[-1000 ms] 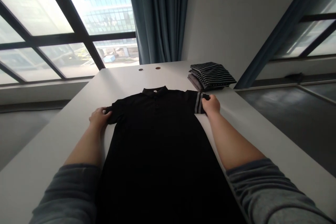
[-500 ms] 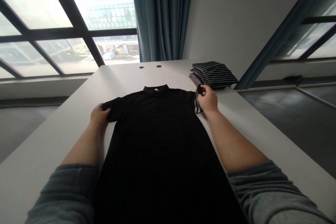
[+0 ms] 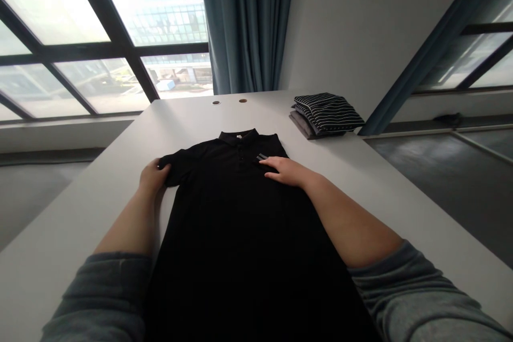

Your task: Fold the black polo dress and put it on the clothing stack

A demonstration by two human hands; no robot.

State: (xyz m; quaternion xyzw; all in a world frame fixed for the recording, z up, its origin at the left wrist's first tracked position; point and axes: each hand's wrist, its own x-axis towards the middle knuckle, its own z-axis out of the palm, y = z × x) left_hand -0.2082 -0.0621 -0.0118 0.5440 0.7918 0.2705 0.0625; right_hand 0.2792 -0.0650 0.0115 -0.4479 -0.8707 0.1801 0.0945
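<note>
A black polo shirt [image 3: 240, 224] lies spread front side up, its collar toward the far end and its lower part running out of view at the bottom. At the left sleeve's end, my left hand [image 3: 153, 175] is closed on the cloth. The sleeve on the right is folded inward over the chest, with a bit of its grey striped cuff [image 3: 262, 157] showing. My right hand [image 3: 286, 171] rests on that folded sleeve with fingers stretched out; the cloth under the palm is hidden.
The shirt lies on a white table [image 3: 176, 117] with two round cable holes near its far edge. At the back right is a stack of folded clothes [image 3: 328, 113], a black-and-white striped one on top. A blue-grey curtain [image 3: 248, 21] hangs behind, beside large windows.
My right hand has moved left and folded the right sleeve over onto the shirt's chest, and its pinch has opened. My left hand stays on the left sleeve.
</note>
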